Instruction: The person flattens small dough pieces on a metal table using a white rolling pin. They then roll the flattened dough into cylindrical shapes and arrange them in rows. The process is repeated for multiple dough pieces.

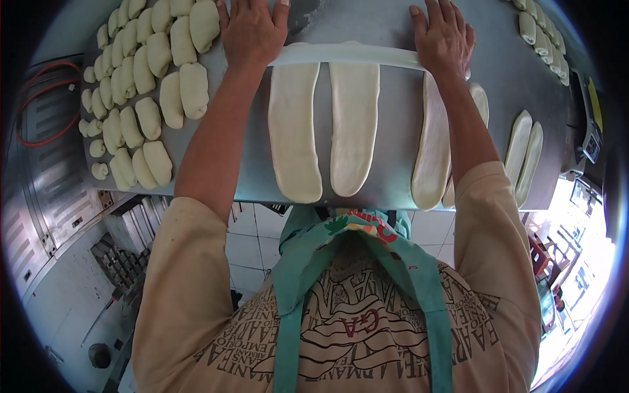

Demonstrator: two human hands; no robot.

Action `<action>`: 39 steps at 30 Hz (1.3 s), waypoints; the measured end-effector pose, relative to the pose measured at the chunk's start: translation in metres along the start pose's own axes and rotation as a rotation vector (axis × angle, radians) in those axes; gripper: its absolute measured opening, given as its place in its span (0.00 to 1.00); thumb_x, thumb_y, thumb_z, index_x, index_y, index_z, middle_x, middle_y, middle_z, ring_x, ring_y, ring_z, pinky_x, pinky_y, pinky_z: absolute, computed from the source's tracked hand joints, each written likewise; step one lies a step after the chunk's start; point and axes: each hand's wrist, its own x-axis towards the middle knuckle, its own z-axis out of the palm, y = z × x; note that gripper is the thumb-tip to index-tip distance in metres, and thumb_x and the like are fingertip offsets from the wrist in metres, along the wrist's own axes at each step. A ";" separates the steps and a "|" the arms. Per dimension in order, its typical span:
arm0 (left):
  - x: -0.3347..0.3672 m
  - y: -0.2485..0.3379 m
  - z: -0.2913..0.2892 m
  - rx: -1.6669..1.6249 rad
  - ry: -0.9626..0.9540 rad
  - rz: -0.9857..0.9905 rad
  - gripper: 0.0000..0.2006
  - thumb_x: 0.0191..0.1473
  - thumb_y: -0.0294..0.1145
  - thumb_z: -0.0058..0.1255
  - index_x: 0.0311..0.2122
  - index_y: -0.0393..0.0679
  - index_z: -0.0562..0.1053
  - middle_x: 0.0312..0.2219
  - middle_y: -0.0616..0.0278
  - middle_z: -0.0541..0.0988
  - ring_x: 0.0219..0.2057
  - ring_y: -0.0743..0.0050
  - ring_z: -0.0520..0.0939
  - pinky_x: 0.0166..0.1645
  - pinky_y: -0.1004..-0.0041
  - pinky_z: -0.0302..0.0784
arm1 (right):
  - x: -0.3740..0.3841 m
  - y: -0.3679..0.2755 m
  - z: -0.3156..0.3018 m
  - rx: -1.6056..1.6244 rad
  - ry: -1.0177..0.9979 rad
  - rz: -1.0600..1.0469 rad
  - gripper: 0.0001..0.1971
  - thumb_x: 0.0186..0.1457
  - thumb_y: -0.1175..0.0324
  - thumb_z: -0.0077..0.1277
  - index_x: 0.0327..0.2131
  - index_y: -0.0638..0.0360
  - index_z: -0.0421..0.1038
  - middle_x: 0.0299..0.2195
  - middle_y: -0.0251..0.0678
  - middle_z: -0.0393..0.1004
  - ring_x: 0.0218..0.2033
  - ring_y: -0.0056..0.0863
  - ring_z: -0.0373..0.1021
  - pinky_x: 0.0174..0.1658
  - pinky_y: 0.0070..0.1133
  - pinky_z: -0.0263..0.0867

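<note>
Left hand (252,29) spread flat, right hand (444,36) spread flat, both pressing a pale rolling pin (347,54) across the far ends of two flattened dough strips (324,121), steel table (393,131) edge near the apron, dough balls (141,85) crowding left, bare steel between strips.

R forearm (458,124) hides part of dough strip (432,150).

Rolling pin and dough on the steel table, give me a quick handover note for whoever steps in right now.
Left hand and right hand press flat on the ends of the pale rolling pin, lying across the far ends of two long dough strips.
Done: four more flattened strips lie to the right on the steel table.
Left: unrolled dough lumps crowd the left side, more at the far right.
</note>
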 end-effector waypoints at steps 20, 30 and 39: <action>-0.087 0.011 -0.053 -0.410 -0.181 -0.209 0.12 0.53 0.30 0.63 0.43 0.40 0.79 0.36 0.57 0.79 0.34 0.63 0.79 0.45 0.69 0.77 | -0.014 -0.078 -0.015 0.752 -0.406 -0.365 0.09 0.55 0.69 0.60 0.38 0.59 0.75 0.34 0.38 0.77 0.37 0.41 0.77 0.42 0.34 0.73; -0.069 -0.011 -0.094 -1.179 -0.549 -0.492 0.10 0.59 0.31 0.62 0.43 0.41 0.76 0.36 0.69 0.80 0.38 0.79 0.81 0.43 0.75 0.78 | -0.017 -0.120 -0.042 1.363 -1.067 0.126 0.11 0.56 0.69 0.63 0.40 0.61 0.73 0.36 0.34 0.80 0.36 0.27 0.78 0.39 0.25 0.76; -0.012 0.002 -0.194 -1.276 -0.264 -0.353 0.14 0.60 0.36 0.63 0.47 0.41 0.78 0.39 0.67 0.82 0.37 0.80 0.83 0.44 0.76 0.81 | 0.041 -0.134 -0.159 1.464 -0.982 0.017 0.14 0.61 0.71 0.58 0.49 0.63 0.75 0.40 0.33 0.80 0.39 0.24 0.77 0.49 0.26 0.74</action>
